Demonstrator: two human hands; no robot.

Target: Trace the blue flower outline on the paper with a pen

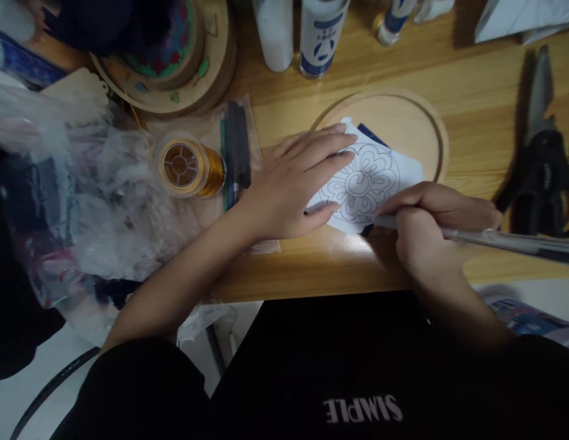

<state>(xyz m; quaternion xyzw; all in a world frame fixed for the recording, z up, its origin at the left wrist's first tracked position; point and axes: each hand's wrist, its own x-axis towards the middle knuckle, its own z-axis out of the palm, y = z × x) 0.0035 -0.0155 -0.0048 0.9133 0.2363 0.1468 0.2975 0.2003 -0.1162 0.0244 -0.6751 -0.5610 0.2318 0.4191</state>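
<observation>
Two bare hands are at work on the paper (361,177), a white sheet with a flower drawn in black lines, and everything else is placed around it. It lies on the round wooden tray (410,110), reaching past the tray's near side. Dark blue edges of a sheet (373,135) show from under the paper at its far and near sides.

The left hand (293,183) lies open and palm down at the paper's left side, fingers a little apart, fingertips resting on it and gripping nothing. The right hand (426,226) is at the paper's near right corner, closed around a pen (508,241); the pen's tip is at the lower right of the flower, though I cannot tell whether it touches.

Well right of the paper are black-handled scissors (541,159). Beyond the paper stand a white bottle (275,36), a labelled bottle (321,40) and a small bottle (395,23). Left of the paper, past the left hand, come dark pens (238,143), then a spool (192,168) of golden thread, and farther left crumpled plastic (119,201).
</observation>
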